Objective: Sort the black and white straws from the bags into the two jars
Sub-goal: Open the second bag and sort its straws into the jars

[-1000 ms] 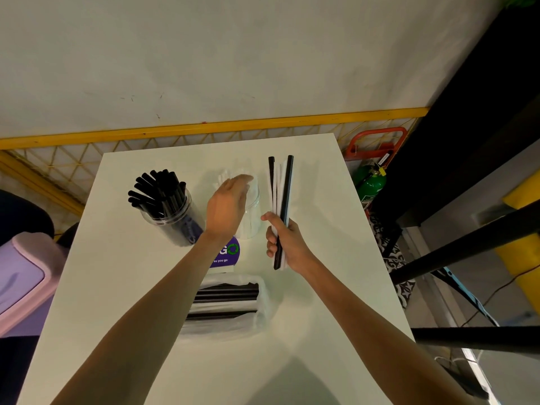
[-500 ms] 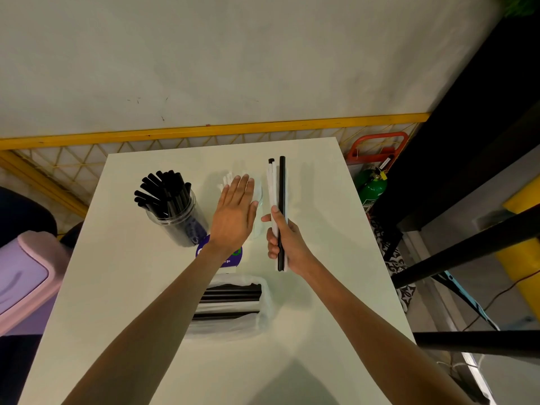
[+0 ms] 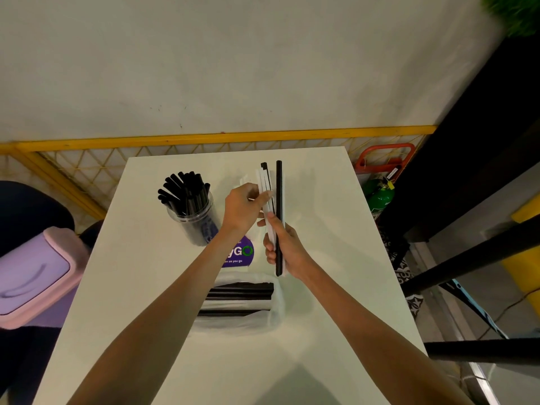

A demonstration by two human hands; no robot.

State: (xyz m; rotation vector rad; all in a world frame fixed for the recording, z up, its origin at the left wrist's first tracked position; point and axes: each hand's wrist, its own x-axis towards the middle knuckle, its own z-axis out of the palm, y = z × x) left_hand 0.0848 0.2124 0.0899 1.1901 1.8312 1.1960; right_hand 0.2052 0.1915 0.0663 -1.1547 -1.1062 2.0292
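Note:
My right hand [image 3: 285, 247] holds a small bunch of black and white straws [image 3: 278, 206] upright above the white table [image 3: 336, 229]. My left hand [image 3: 244, 207] pinches a white straw [image 3: 264, 185] in that bunch, near its upper half. A clear jar [image 3: 193, 220] full of black straws stands at the left. The second jar is mostly hidden behind my left hand. A clear plastic bag [image 3: 242, 305] with black straws lies flat near me, under my forearms.
A purple label [image 3: 241, 254] lies between the jar and the bag. A purple and pink bin [image 3: 35, 273] stands left of the table. A yellow mesh fence [image 3: 87, 165] runs behind the table, and a green cylinder [image 3: 380, 197] stands at its right.
My left hand has moved right from above the second jar to the bunch and closed its fingers on a white straw. My right hand has stayed in place with the bunch.

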